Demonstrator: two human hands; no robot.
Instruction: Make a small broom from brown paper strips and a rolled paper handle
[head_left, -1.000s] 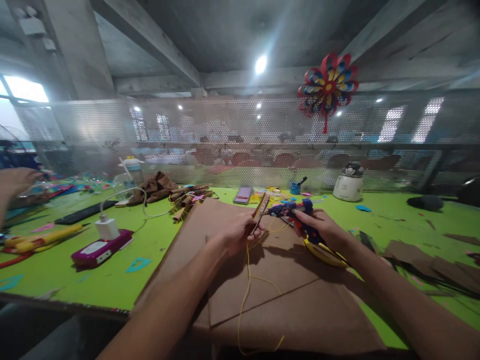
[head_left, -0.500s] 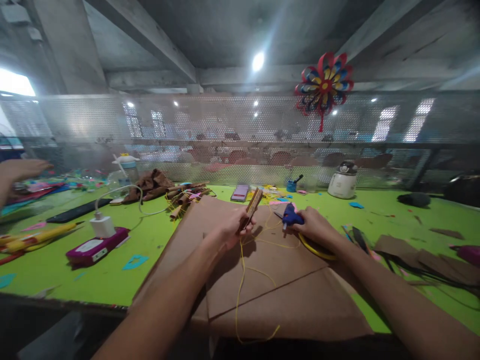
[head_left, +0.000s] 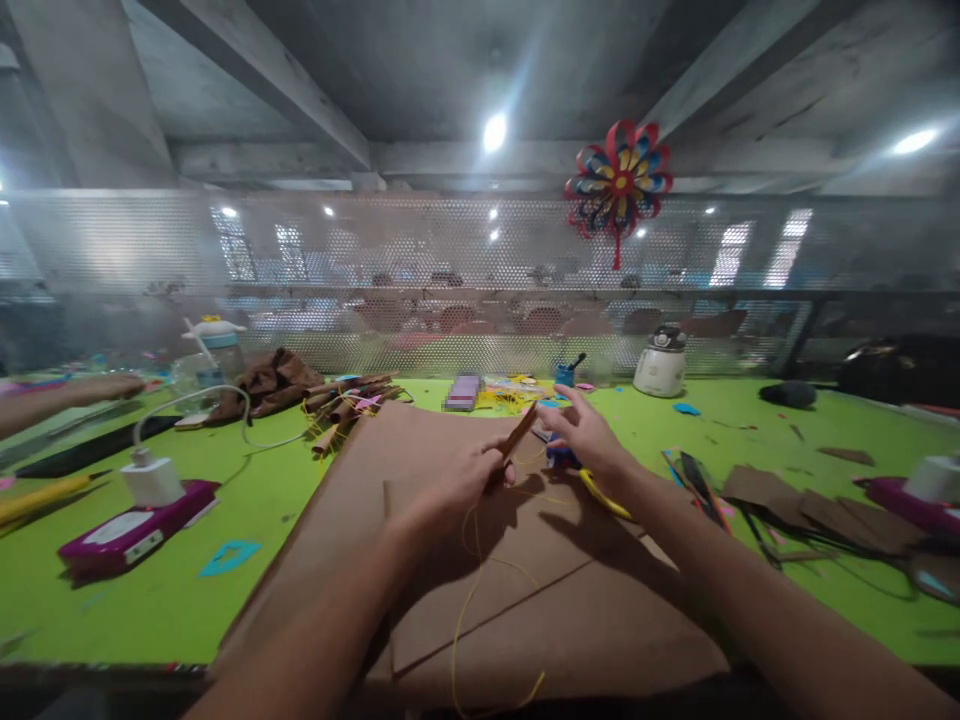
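My left hand [head_left: 480,480] is closed round a narrow folded strip of brown paper [head_left: 519,430], which tilts up to the right. A thin yellow string [head_left: 459,625] trails below that hand over a brown cardboard sheet [head_left: 570,630]. My right hand [head_left: 589,435] has its fingers spread beside the strip's upper end; whether a fingertip touches it I cannot tell. Under that hand lies a blue glue gun [head_left: 559,452] with a yellow cord [head_left: 604,497], partly hidden by the fingers.
To the left are a purple power strip [head_left: 139,530] with a white charger [head_left: 152,482], and another person's arm [head_left: 67,400]. Rolled brown pieces [head_left: 352,405], a phone [head_left: 463,393] and a white bottle [head_left: 660,362] stand or lie behind. Brown scraps [head_left: 817,510] lie right.
My right hand has let go of the glue gun, which now lies on the cardboard. Its spread fingers have moved left, up to the paper strip. The view has shifted slightly right.
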